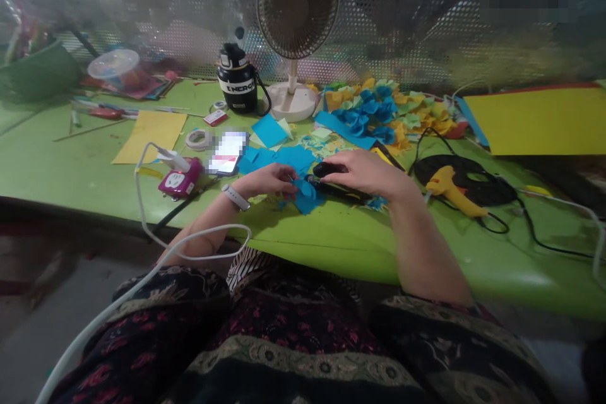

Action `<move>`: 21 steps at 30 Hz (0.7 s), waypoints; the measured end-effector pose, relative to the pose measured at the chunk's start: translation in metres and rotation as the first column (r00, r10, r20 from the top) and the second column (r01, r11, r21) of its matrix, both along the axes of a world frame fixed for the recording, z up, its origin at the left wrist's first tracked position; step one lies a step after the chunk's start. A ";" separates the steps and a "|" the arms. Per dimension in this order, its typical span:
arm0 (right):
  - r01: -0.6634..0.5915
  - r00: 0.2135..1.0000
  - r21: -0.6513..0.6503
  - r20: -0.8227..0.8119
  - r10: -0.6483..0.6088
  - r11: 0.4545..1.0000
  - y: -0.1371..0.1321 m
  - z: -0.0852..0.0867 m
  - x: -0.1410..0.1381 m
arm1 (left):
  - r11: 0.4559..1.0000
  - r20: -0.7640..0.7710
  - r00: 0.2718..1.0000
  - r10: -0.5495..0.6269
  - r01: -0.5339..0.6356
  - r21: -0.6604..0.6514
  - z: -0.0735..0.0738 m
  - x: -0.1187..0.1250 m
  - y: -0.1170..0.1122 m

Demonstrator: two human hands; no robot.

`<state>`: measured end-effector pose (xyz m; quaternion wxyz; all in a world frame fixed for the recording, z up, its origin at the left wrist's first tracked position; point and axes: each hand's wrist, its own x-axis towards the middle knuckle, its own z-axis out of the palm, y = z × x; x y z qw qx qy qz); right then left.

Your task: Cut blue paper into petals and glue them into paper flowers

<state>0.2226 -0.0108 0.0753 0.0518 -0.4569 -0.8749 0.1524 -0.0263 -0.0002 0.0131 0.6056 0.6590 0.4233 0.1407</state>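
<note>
My left hand, with a white band on its wrist, pinches a small folded piece of blue paper. Under and behind it lie more blue paper pieces. My right hand is closed over a long black tool that looks like a stapler; its front end points at the blue paper by my left fingers. Part of the tool is hidden under my palm. Small paper scraps are scattered just behind both hands.
A yellow glue gun rests on a black reel at right. Behind are a pile of blue and yellow paper shapes, a fan and a black jug. A phone, tape roll and purple socket block lie left; a white cable loops nearby.
</note>
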 end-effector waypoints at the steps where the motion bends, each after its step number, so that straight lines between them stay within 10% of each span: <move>1: 0.010 1.000 0.007 -0.004 -0.010 1.000 0.000 0.001 0.000 | 1.000 -0.033 0.999 -0.026 0.026 0.000 -0.001 -0.001 0.000; 13: 0.035 0.996 0.021 -0.082 -0.033 0.999 -0.001 0.008 0.004 | 0.888 -0.458 0.885 0.087 0.140 0.438 0.017 0.002 -0.011; 16: 0.011 0.995 0.039 -0.098 -0.007 0.999 -0.004 0.010 0.003 | 0.742 -0.318 0.911 0.263 0.019 0.670 0.017 0.005 -0.014; 21: -0.065 0.994 0.072 -0.085 0.071 0.995 -0.010 0.006 -0.005 | 0.609 0.037 0.999 0.035 -0.051 0.791 0.005 0.013 -0.016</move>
